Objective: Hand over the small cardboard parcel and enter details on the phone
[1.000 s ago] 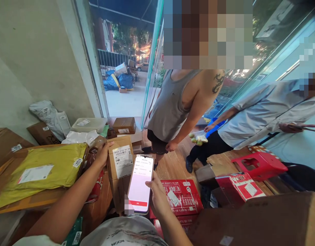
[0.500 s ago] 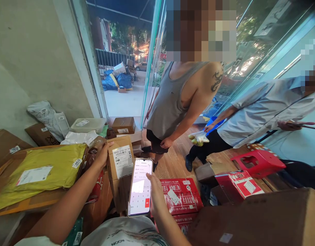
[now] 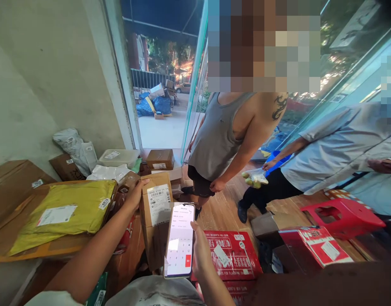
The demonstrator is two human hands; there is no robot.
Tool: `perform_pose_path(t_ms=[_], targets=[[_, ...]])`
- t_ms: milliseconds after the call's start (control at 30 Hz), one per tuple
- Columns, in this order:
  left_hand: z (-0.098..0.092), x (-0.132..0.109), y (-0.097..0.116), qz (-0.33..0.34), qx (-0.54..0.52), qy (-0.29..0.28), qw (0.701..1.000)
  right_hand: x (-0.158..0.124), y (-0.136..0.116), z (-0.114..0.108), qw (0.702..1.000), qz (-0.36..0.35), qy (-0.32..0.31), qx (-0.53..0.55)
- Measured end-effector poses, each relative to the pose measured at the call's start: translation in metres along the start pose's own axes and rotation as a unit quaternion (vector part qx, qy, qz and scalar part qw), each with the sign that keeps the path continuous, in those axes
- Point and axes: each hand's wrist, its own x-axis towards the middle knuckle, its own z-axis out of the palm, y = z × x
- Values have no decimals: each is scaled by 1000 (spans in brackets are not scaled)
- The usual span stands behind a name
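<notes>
My left hand (image 3: 137,193) is closed on the upper left edge of a brown cardboard box (image 3: 152,238), which stands tilted in front of me. A white shipping label (image 3: 159,205) is stuck on the box's face. In my right hand (image 3: 200,248) is a smartphone (image 3: 179,242), gripped along its right side with the thumb by the screen edge. The lit screen shows some lines of text above a number keypad with a red key. The phone covers part of the box's right side. Fingers behind the phone are hidden.
To the left lie a yellow parcel (image 3: 63,212) and several boxes. Red printed cartons (image 3: 232,255) sit to the right, near a red stool (image 3: 341,214). A person in a grey tank top (image 3: 222,136) stands ahead; another in a light shirt (image 3: 338,144) carries a bag (image 3: 257,176).
The whole view has shifted, so everything appears farther right and slightly lower. Both hands keep their holds on the box and the phone.
</notes>
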Motion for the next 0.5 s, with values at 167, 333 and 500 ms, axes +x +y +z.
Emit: perform_pose_path(t_ms=[167,333,500], targets=[[0,4,-1,8,-5,3,1000,2,2,-6,1000,-8,-1,-15],[-2,7,-4,7,-4,8,1000,1,2,-5,1000,-10,-8,-19],[-2,7,-3,2,-3,-5,1000,1,-1,-3,1000,-15,-7,-9]])
